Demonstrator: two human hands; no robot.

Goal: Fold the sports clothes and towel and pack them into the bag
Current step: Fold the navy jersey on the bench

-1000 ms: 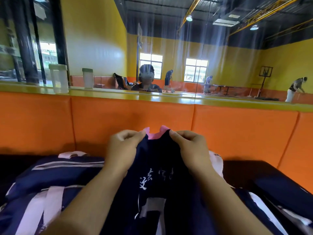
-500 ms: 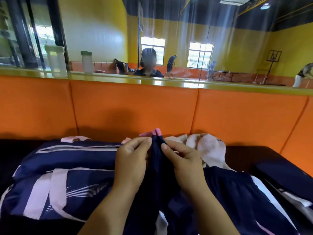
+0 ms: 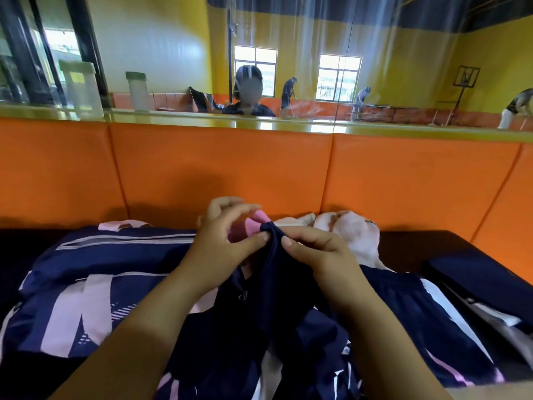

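Two tight pinches met half a second ago; now my left hand (image 3: 219, 249) fans its upper fingers, with only thumb and forefinger nipping the pink edge of the navy garment (image 3: 277, 284). My right hand (image 3: 320, 255) pinches the fold just beside. A small white mark on it is unreadable. It hangs below my fingers, over the bag (image 3: 86, 255), the towel (image 3: 349, 232) far right.

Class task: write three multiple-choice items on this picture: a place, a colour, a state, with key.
1. Where is the pink towel? A far left; B beyond the right hand; C nearest the camera.
2. What colour is the held garment? A green; B white; C navy.
3. How do the hands hold it? A both pinch its top; B both lie flat; C one hand only.
Key: B, it bunches behind that hand; C, dark blue cloth; A, the left hand pinches it too.
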